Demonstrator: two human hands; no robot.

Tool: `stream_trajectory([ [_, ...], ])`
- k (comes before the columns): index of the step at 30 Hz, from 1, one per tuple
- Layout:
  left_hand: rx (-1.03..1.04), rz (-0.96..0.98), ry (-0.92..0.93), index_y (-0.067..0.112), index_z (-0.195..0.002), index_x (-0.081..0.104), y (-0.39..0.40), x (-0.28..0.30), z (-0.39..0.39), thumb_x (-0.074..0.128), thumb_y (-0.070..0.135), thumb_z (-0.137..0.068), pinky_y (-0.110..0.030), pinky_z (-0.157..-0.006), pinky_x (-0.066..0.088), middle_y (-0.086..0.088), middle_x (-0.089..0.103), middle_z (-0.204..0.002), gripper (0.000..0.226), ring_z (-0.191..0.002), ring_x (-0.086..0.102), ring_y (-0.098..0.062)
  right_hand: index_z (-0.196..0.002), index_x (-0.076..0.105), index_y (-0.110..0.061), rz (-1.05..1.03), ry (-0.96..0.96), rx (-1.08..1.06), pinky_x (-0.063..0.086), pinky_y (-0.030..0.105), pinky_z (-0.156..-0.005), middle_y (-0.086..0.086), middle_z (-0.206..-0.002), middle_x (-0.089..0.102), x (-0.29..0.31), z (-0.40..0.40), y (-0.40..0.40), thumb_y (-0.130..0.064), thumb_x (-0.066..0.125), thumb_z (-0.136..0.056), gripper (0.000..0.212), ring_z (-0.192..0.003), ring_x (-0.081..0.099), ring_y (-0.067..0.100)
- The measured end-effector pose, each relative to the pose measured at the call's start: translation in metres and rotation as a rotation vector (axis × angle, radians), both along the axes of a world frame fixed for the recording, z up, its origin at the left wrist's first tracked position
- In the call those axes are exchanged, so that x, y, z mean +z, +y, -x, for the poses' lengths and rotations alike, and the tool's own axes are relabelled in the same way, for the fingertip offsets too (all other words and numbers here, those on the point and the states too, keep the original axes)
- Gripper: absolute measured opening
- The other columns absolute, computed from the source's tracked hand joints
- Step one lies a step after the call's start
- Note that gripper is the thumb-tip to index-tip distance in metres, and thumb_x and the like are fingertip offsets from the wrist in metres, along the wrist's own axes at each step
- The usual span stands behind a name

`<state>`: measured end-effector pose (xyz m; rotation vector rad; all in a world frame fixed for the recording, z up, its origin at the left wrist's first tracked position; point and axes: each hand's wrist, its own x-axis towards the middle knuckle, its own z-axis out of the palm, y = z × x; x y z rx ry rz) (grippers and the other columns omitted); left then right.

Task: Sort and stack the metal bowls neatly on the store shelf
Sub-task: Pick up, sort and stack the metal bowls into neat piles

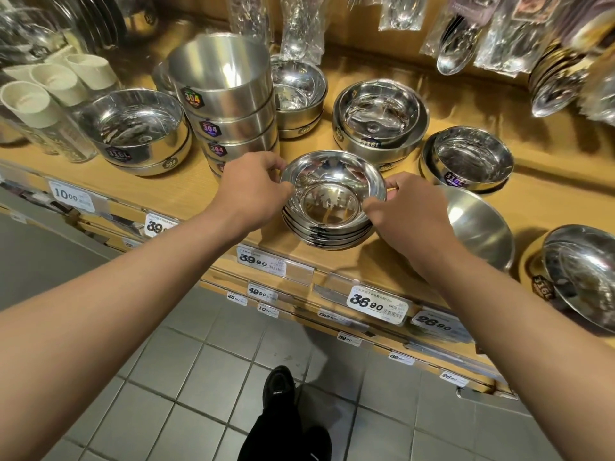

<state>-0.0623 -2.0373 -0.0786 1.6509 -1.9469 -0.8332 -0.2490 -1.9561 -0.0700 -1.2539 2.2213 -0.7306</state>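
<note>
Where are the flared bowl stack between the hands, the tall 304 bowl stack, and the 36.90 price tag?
flared bowl stack point(332, 197), head view, inside of top bowl.
tall 304 bowl stack point(229, 104), head view, side wall of top bowl.
36.90 price tag point(376, 304), head view, label face.

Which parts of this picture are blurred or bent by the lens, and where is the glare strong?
Head view: the tall stack of bowls and the hanging packets at the top are smeared by motion blur; the shelf edge curves from wide-angle distortion; bright reflections glare inside the shiny bowl held by the left hand and right hand, which look sharp.
</note>
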Motion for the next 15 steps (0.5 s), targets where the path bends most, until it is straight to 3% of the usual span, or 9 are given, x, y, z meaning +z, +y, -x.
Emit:
stream_trajectory([
  [2,-0.019,0.024,-0.031,0.014,-0.107,0.074,0.003,0.005,-0.003,0.072,0.023,-0.087,-0.037,-0.086,0.056,-0.004,0.073,-0.092,0.023,-0.089,0.069,-0.026,-0.134,0.059,-0.007,-0.008,-0.032,-0.008,0.047,0.032,-0.082,0.009,-0.107,0.071,0.004,0.001,0.005,-0.029,0.064,-0.094,0.046,-0.104,0.064,0.027],
  [4,-0.019,0.041,-0.039,0.014,-0.108,0.071,0.008,0.014,-0.007,0.072,0.028,-0.088,-0.029,-0.075,0.049,-0.001,0.071,-0.092,0.024,-0.086,0.067,-0.022,-0.131,0.060,-0.008,-0.002,-0.070,-0.035,0.044,0.031,-0.084,0.005,-0.108,0.069,0.012,0.002,0.013,-0.030,0.062,-0.095,0.042,-0.107,0.062,0.025],
  [6,-0.011,0.046,-0.027,0.018,-0.112,0.070,0.016,0.025,-0.012,0.072,0.029,-0.089,-0.019,-0.064,0.040,0.004,0.067,-0.089,0.025,-0.082,0.062,-0.016,-0.110,0.062,-0.018,0.015,-0.093,-0.057,0.039,0.029,-0.074,-0.006,-0.091,0.064,0.023,0.002,0.024,-0.029,0.060,-0.095,0.019,-0.093,0.059,0.019],
  [8,-0.018,0.041,0.006,0.018,-0.112,0.070,0.027,0.036,-0.018,0.072,0.026,-0.089,-0.013,-0.062,0.036,0.007,0.065,-0.087,0.024,-0.075,0.058,-0.010,-0.098,0.054,-0.029,0.021,-0.120,-0.083,0.034,0.022,-0.063,-0.018,-0.080,0.056,0.037,0.001,0.039,-0.030,0.058,-0.095,0.005,-0.078,0.053,0.007],
  [11,-0.065,0.025,0.052,0.019,-0.111,0.071,0.043,0.054,-0.026,0.072,0.020,-0.089,-0.008,-0.064,0.040,0.012,0.064,-0.083,0.022,-0.072,0.057,0.001,-0.113,0.061,-0.029,0.054,-0.215,-0.122,0.039,0.019,-0.065,-0.021,-0.083,0.057,0.061,0.000,0.063,-0.030,0.057,-0.095,0.019,-0.076,0.054,0.002],
  [12,-0.081,0.003,0.079,0.020,-0.110,0.071,0.046,0.060,-0.028,0.072,0.019,-0.089,-0.012,-0.068,0.046,0.012,0.064,-0.083,0.021,-0.073,0.059,-0.002,-0.117,0.063,-0.027,0.073,-0.231,-0.140,0.042,0.021,-0.064,-0.019,-0.083,0.061,0.070,0.000,0.070,-0.029,0.058,-0.094,0.024,-0.076,0.057,0.004],
  [15,-0.110,-0.106,0.162,0.025,-0.109,0.069,0.049,0.077,-0.029,0.070,0.017,-0.090,-0.041,-0.084,0.059,0.008,0.068,-0.085,0.020,-0.082,0.067,-0.018,-0.105,0.067,-0.017,0.112,-0.304,-0.217,0.051,0.026,-0.063,-0.007,-0.076,0.064,0.091,0.003,0.092,-0.023,0.057,-0.096,0.015,-0.069,0.058,0.011],
])
